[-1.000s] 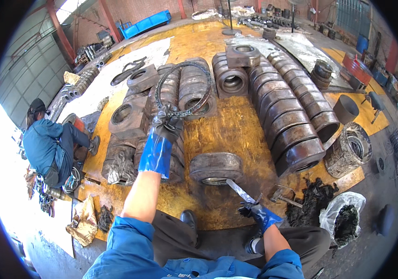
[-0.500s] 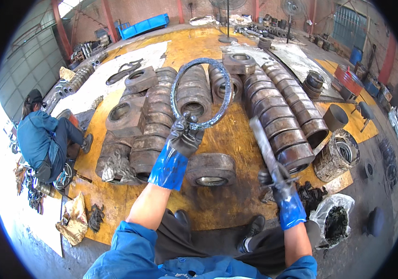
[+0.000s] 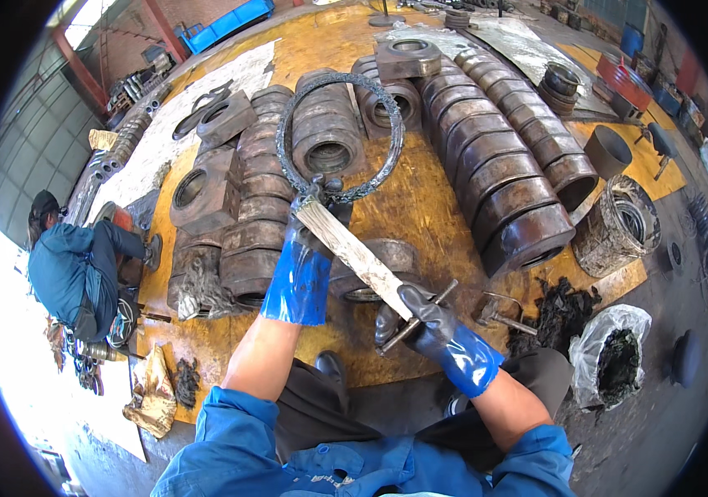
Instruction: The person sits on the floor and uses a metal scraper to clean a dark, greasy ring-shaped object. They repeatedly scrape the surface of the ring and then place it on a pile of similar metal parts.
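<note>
My left hand [image 3: 321,211], in a black-and-blue rubber glove, is closed on the lower edge of a dark, greasy ring [image 3: 282,137], held upright. My right hand [image 3: 420,319], gloved alike, grips a pale flat wooden stick [image 3: 362,261]. The stick slants up and left, its far end overlapping my left hand in view; whether they touch I cannot tell. A thin metal rod [image 3: 435,304] crosses the stick at my right hand; whether it is fixed to it is unclear. Below the ring, a thick metal ring [image 3: 391,253] lies on the floor, partly hidden by the stick.
Rows of metal cylinders [image 3: 486,178] lie ahead, with square blocks [image 3: 209,190] at left. A dirty bucket [image 3: 615,228], black rags [image 3: 565,311], a metal tool [image 3: 507,315] and a plastic-lined container [image 3: 615,352] stand or lie at right. A co-worker [image 3: 81,265] sits at left.
My right hand has moved left with the stick, which has swung across to my left hand. The ring has shifted slightly left in view, still held, and the view has tilted downward.
</note>
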### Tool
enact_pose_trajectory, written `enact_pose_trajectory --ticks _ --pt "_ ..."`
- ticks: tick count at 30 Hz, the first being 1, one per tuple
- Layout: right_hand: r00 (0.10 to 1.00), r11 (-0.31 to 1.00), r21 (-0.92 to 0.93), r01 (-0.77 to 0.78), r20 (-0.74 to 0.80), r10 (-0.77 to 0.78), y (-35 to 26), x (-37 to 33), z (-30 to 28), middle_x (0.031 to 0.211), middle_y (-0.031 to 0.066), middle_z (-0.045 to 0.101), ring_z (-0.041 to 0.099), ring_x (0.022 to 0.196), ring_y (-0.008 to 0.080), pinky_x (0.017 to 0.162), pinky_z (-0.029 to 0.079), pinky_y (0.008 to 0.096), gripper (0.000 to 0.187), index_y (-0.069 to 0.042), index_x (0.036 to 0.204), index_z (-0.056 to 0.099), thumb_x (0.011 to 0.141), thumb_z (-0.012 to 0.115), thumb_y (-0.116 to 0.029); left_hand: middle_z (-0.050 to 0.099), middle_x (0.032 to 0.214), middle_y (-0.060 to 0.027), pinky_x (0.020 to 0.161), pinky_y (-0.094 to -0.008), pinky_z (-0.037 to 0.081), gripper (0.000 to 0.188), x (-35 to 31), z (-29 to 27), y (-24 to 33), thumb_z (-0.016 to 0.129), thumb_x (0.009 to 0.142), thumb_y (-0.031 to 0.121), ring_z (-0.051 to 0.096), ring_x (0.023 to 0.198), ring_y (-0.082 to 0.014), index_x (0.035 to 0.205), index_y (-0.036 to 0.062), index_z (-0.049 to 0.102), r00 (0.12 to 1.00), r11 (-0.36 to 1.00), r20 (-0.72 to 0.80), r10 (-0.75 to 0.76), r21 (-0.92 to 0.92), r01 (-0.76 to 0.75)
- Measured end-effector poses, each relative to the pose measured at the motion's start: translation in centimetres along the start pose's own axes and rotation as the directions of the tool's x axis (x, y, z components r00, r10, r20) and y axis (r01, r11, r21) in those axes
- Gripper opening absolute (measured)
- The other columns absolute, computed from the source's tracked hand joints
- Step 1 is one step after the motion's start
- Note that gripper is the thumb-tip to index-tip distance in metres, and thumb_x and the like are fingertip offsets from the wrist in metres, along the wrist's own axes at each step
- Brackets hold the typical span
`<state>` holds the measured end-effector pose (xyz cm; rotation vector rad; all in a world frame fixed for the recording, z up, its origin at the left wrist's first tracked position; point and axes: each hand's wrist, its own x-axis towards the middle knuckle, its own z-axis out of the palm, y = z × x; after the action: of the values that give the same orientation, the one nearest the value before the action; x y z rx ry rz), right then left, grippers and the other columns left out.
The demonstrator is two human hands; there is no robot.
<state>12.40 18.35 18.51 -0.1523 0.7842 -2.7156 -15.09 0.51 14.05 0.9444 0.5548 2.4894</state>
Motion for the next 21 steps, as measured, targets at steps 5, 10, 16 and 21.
enact_pose_trajectory --ticks 5,10,16,21 --pt "0.988 0.997 0.067 0.041 -0.153 -0.03 -0.4 0.1 -1.0 0.078 0.0178 0.066 0.066 0.07 0.0303 0.066 0.058 0.0432 0.05 0.003 0.09 0.063 0.097 0.046 -0.043 0.07 0.094 -0.0157 0.072 -0.0433 0.06 0.017 1.1 9.0 -0.9 0.06 0.088 0.011 0.069 0.081 -0.0304 0.105 0.0076 0.063 0.804 0.996 -0.588 -0.086 -0.08 0.048" --pt "0.987 0.981 0.193 0.011 -0.162 0.021 -0.3 0.4 -1.4 0.075 0.0187 0.064 0.065 0.067 0.0342 0.064 0.056 0.0461 0.045 0.002 0.093 0.062 0.097 0.048 -0.04 0.071 0.094 -0.0152 0.069 -0.0419 0.06 0.02 0.8 10.1 -0.4 0.061 0.086 0.005 0.07 0.079 -0.0281 0.105 0.0077 0.063 0.79 0.997 -0.612 -0.028 -0.078 -0.026" --pt "0.983 0.993 0.112 0.041 -0.184 -0.02 -2.1 -0.4 -3.7 0.071 0.0148 0.059 0.06 0.063 0.0333 0.058 0.051 0.0492 0.035 -0.007 0.099 0.059 0.091 0.054 -0.04 0.068 0.087 -0.0123 0.071 -0.0389 0.059 0.018 0.4 10.2 0.3 0.057 0.086 0.001 0.068 0.076 -0.0251 0.102 0.0057 0.062 0.876 0.983 -0.466 -0.127 -0.178 0.047" --pt "0.978 0.985 0.091 0.145 -0.165 -0.129 -3.9 -0.7 -4.2 0.063 0.0159 0.06 0.058 0.049 0.0334 0.044 0.047 0.0487 0.024 -0.01 0.094 0.06 0.093 0.052 -0.032 0.061 0.074 -0.008 0.071 -0.0389 0.058 0.013 0.1 10.0 2.3 0.054 0.092 0.005 0.065 0.079 -0.0254 0.103 0.0011 0.059 0.902 0.978 -0.379 -0.206 -0.109 0.177"
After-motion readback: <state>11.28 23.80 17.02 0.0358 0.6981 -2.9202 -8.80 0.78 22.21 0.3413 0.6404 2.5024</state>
